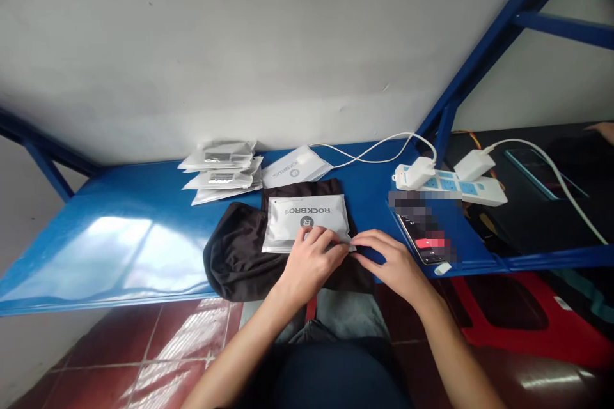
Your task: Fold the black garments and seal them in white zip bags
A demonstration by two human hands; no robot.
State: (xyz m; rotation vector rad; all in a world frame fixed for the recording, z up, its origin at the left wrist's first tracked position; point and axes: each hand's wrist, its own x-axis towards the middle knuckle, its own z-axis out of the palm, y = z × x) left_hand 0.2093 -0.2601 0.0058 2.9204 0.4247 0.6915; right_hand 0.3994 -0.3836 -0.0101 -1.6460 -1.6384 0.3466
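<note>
A frosted zip bag (283,228) printed ROCKBROS lies upside down to my view, on top of black folded fabric (240,243). My left hand (315,260) rests on the bag's near edge, its fingers curled and gripping near the right corner. Thumb and forefinger of my right hand (389,261) pinch that same corner, where a small pale tab, perhaps the zip slider, shows between the fingertips. The two hands almost meet there. What is inside the bag cannot be made out.
Several filled zip bags (223,172) are stacked at the back left. Another ROCKBROS bag (295,168) lies behind the fabric. To the right are a phone (415,233), a power strip (451,186) with chargers and white cables, and a blue frame post (472,57).
</note>
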